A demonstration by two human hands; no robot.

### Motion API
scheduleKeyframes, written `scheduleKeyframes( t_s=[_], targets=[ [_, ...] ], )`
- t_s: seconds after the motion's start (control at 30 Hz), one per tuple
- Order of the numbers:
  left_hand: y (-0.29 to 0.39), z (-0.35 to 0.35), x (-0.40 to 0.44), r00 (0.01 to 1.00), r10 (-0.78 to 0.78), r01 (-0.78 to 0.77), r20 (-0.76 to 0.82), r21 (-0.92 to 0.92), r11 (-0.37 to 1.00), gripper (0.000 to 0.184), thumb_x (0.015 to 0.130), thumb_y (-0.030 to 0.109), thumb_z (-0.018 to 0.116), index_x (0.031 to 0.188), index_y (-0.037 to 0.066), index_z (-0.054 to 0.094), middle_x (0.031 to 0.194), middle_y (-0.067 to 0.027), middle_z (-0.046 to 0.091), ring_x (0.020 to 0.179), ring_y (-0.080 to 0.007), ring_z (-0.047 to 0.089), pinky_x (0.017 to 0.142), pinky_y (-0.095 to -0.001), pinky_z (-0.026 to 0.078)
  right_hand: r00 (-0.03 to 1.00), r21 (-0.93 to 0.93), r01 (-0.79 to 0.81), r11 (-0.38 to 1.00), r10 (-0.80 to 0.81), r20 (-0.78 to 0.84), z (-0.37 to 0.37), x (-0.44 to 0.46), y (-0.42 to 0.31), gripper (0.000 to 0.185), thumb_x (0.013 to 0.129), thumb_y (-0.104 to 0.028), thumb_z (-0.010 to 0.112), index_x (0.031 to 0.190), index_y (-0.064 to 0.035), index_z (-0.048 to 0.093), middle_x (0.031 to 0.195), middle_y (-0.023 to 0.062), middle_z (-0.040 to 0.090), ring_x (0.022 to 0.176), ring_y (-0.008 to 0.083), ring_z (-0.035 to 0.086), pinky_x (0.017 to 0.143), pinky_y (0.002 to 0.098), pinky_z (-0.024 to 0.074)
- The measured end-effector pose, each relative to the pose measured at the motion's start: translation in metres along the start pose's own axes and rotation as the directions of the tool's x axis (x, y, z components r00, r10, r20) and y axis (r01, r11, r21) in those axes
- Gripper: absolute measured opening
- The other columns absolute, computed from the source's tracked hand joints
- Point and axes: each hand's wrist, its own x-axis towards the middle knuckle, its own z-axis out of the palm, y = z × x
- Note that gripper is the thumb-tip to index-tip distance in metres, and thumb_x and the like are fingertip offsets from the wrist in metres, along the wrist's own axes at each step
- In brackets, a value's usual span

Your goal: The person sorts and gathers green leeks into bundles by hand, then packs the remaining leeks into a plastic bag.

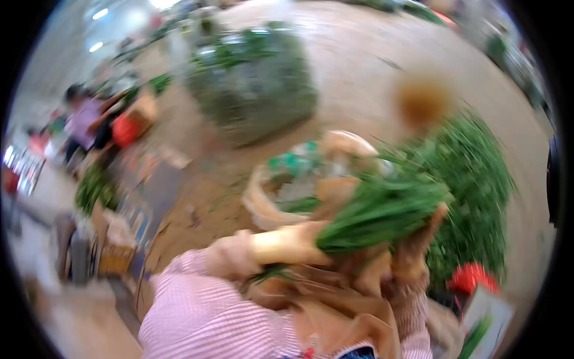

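Observation:
A bunch of long, narrow-leaved greens (382, 212) lies across both of my hands above my lap, its leaves smeared by motion. My left hand (305, 239) is closed round its left end, with fingers partly behind the leaves. At the right end, my right hand (421, 242) presses against the bunch from below and the side; its fingers are blurred. Just beyond the hands stands a round pale basket (263, 206) with green-and-white plastic and some greens inside. To the right rises a big heap of loose greens (478, 185).
A large clear bag packed with greens (251, 90) stands on the floor ahead. At left, another person (86, 119) sits near a red bag (126, 130). A cardboard box (116, 257) is at lower left; a red bundle (472, 278) lies at lower right. A brownish blur (423, 99) covers part of the view.

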Motion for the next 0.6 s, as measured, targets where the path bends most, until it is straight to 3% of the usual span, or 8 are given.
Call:
scheduleKeyframes(
  t_s=[0.13,0.2,0.27,0.33,0.43,0.5,0.53,0.6],
  targets=[
    [-0.066,-0.002,-0.007,0.991,0.081,-0.085,0.103,0.040,0.996,0.056,0.077,0.014,0.068,0.130,0.006,0.052,0.121,-0.0143,0.060,0.112,-0.0183,0.055,0.096,-0.0318,0.043,0.999,0.015,0.038,0.999,-0.038,-0.039,-0.020,0.024,-0.022,0.058,0.094,-0.047,0.050,0.134,-0.0065,0.041,0.138,0.0167,0.046,0.119,0.0327,0.051,0.102,0.0457,0.0433],
    [-0.028,-0.013,-0.012,0.936,-0.337,0.350,0.106,-0.152,0.925,0.057,0.077,0.011,0.070,0.131,0.003,0.050,0.125,-0.0117,0.058,0.114,-0.0163,0.051,0.100,-0.0308,0.040,0.985,-0.049,0.108,0.993,-0.113,-0.132,-0.020,0.033,-0.031,0.039,0.097,-0.038,0.050,0.119,-0.0064,0.051,0.099,0.0079,0.057,0.095,0.0228,0.055,0.082,0.0360,0.0494],
    [-0.031,-0.013,-0.013,0.962,-0.258,0.269,0.090,-0.147,0.952,0.054,0.080,0.012,0.070,0.129,0.002,0.052,0.123,-0.0106,0.060,0.111,-0.0159,0.054,0.097,-0.0303,0.043,0.998,0.051,0.004,0.999,-0.007,0.056,-0.038,0.045,-0.047,0.024,0.099,-0.031,0.050,0.096,-0.0080,0.056,0.058,-0.0060,0.038,0.058,0.0099,0.040,0.056,0.0258,0.0371],
    [-0.036,-0.008,-0.014,0.982,-0.179,0.186,0.065,-0.145,0.972,0.050,0.082,0.014,0.070,0.127,0.000,0.053,0.121,-0.0095,0.061,0.107,-0.0155,0.056,0.093,-0.0298,0.045,0.978,-0.320,0.042,0.947,-0.104,-0.180,-0.032,0.045,-0.059,0.026,0.096,-0.033,0.054,0.086,-0.0098,0.057,0.052,-0.0081,0.032,0.046,0.0070,0.030,0.046,0.0253,0.0262],
    [-0.049,0.001,-0.014,0.990,-0.142,0.135,-0.025,-0.186,0.973,0.059,0.075,0.009,0.068,0.130,0.003,0.049,0.112,-0.0083,0.063,0.100,-0.0149,0.055,0.088,-0.0291,0.047,0.858,-0.691,0.133,0.710,-0.432,-0.278,-0.027,0.055,-0.104,0.029,0.093,-0.037,0.058,0.079,-0.0110,0.059,0.051,-0.0083,0.033,0.042,0.0069,0.027,0.042,0.0262,0.0236],
    [-0.045,0.000,-0.017,0.948,-0.317,0.317,0.032,-0.173,0.932,0.060,0.075,0.012,0.068,0.131,0.005,0.049,0.112,-0.0097,0.064,0.101,-0.0166,0.057,0.089,-0.0308,0.046,0.787,-0.862,0.097,0.498,-0.568,-0.240,-0.031,0.055,-0.150,0.030,0.092,-0.038,0.060,0.078,-0.0112,0.060,0.053,-0.0081,0.037,0.045,0.0068,0.033,0.044,0.0261,0.0287],
    [-0.038,0.000,-0.018,0.929,-0.368,0.370,0.045,-0.178,0.912,0.060,0.075,0.013,0.068,0.131,0.005,0.049,0.112,-0.0110,0.065,0.102,-0.0184,0.059,0.091,-0.0320,0.046,0.788,-0.860,0.088,0.503,-0.564,-0.249,-0.024,0.050,-0.152,0.030,0.092,-0.038,0.060,0.078,-0.0112,0.060,0.053,-0.0081,0.037,0.045,0.0068,0.033,0.044,0.0261,0.0287],
    [-0.037,0.003,-0.018,0.941,-0.337,0.337,0.013,-0.088,0.937,0.060,0.075,0.014,0.067,0.132,0.005,0.049,0.114,-0.0128,0.065,0.103,-0.0207,0.061,0.091,-0.0330,0.046,0.915,-0.993,-0.107,0.055,-0.385,-0.120,-0.006,0.037,-0.150,0.026,0.090,-0.036,0.063,0.084,-0.0102,0.064,0.060,-0.0049,0.049,0.053,0.0075,0.043,0.050,0.0255,0.0370]
  ],
)
